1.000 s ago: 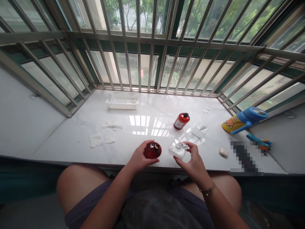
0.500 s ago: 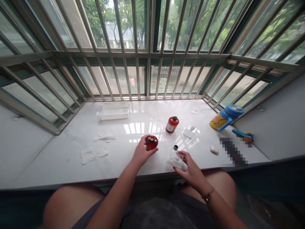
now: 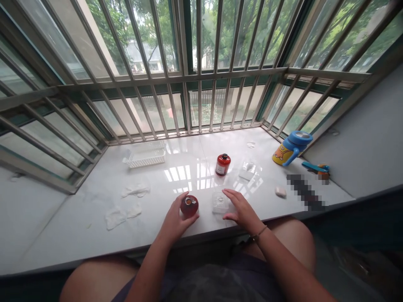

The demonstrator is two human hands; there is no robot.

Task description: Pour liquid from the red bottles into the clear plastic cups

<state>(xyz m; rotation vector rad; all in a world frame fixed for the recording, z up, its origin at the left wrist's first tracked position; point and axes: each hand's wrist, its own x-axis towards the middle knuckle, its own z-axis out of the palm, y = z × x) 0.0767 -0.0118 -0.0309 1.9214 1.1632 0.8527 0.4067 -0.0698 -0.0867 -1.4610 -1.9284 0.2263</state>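
Note:
Near the front edge of the white counter, my left hand [image 3: 176,216] is wrapped round a round red bottle [image 3: 189,205], whose top opening shows. To the right of it my right hand [image 3: 241,209] has its thumb and fingers spread apart beside a clear plastic box [image 3: 220,203]; whether the fingertips touch the box is hard to tell. Farther back stands a second red bottle [image 3: 223,165] with a black cap and a pale label. Another clear packaging piece [image 3: 247,171] lies to the right of that bottle.
A white perforated basket [image 3: 146,156] sits at the back left. Crumpled white tissues [image 3: 118,217] lie at the left. On the right are a blue and yellow cup [image 3: 291,147], a pinkish oval object [image 3: 280,192], a blue and orange tool [image 3: 316,168] and a pixelated patch.
The view has shifted. The small black cap that stood behind the clear box no longer shows. My right hand has opened wider, and the clear box now sits flat at its left.

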